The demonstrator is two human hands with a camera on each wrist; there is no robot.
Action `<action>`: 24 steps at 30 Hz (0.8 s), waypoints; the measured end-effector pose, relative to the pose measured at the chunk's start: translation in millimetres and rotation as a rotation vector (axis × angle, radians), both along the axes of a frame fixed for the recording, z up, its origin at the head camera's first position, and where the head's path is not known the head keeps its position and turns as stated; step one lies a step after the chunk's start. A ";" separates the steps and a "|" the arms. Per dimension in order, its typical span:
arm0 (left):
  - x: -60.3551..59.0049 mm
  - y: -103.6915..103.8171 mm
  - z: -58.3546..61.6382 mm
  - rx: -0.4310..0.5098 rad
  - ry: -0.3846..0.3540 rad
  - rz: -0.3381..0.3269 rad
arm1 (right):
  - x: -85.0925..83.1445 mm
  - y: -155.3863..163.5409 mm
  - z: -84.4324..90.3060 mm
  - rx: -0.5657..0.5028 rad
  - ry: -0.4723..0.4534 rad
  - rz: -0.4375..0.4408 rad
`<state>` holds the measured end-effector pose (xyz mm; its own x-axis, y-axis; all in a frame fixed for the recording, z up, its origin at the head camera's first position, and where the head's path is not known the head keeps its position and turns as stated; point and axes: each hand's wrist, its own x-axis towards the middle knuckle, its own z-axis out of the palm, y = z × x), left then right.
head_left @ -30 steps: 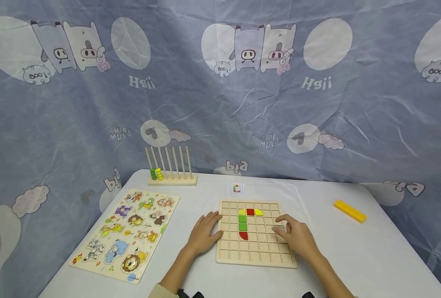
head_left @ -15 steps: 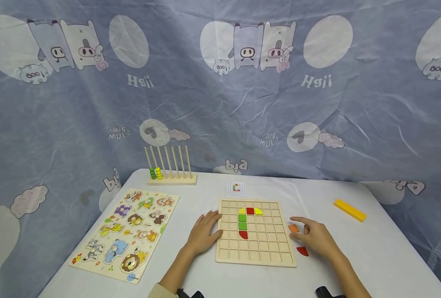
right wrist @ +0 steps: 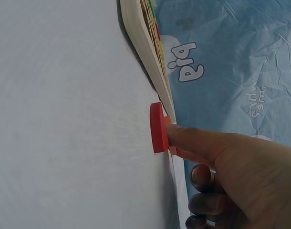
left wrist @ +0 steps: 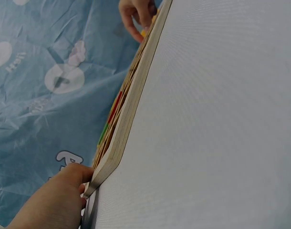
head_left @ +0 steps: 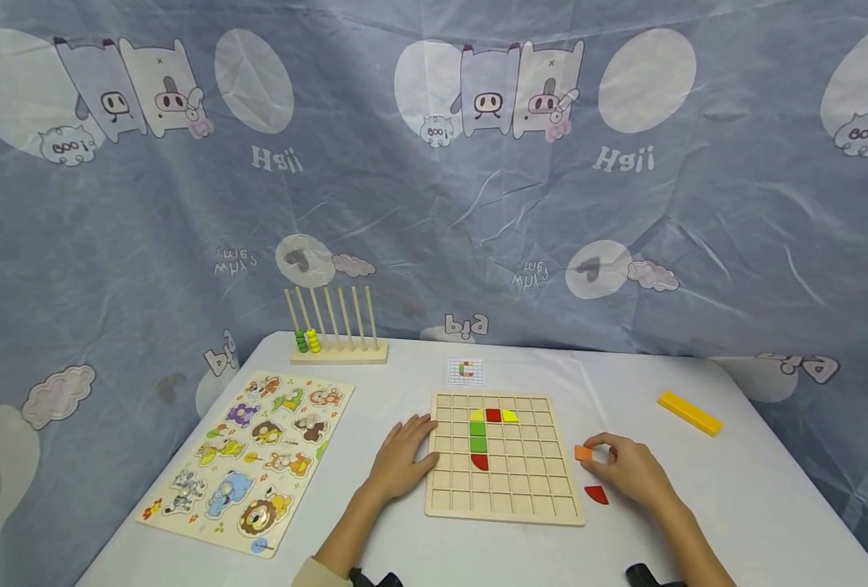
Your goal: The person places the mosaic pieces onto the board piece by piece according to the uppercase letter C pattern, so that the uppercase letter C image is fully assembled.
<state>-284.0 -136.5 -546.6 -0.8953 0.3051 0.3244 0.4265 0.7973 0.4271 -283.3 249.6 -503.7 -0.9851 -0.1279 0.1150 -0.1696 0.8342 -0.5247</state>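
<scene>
A wooden grid board point(head_left: 503, 505) lies on the white table with a curved line of yellow, red and green tiles point(head_left: 478, 436) in its cells. My left hand point(head_left: 415, 444) rests flat against the board's left edge point(left wrist: 124, 138), fingers relaxed. My right hand point(head_left: 597, 455) is just right of the board and pinches a small orange tile point(head_left: 583, 452) between thumb and fingers. A red quarter-round tile point(head_left: 596, 494) lies on the table just below that hand; in the right wrist view the red tile point(right wrist: 157, 128) is next to my thumb point(right wrist: 198, 143).
An animal peg puzzle point(head_left: 246, 461) lies at the left. A wooden rod stand with a few beads point(head_left: 338, 334) stands at the back left. A small pattern card point(head_left: 466, 372) lies behind the board. A yellow block point(head_left: 689, 414) sits at the right. A blue printed cloth hangs behind.
My right hand has slid off the board's right side onto the table, uncovering the orange and red tiles, and now pinches the orange one. The left hand has not moved.
</scene>
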 end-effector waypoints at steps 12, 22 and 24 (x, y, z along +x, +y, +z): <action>1.0 0.5 0.6 -0.004 0.003 0.001 | 1.8 -8.4 7.2 -0.006 0.111 -0.003; 2.3 0.6 3.3 -0.005 0.004 0.001 | 10.1 -48.0 18.6 -0.045 0.094 0.090; 2.2 0.8 4.3 -0.003 0.009 -0.002 | 11.6 -56.5 18.4 -0.056 0.089 0.115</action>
<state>-281.8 -135.7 -542.3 -0.8918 0.3074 0.3320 0.4317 0.7979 0.4207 -271.7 193.2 -485.2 -0.9499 -0.2298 0.2117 -0.3100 0.7767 -0.5483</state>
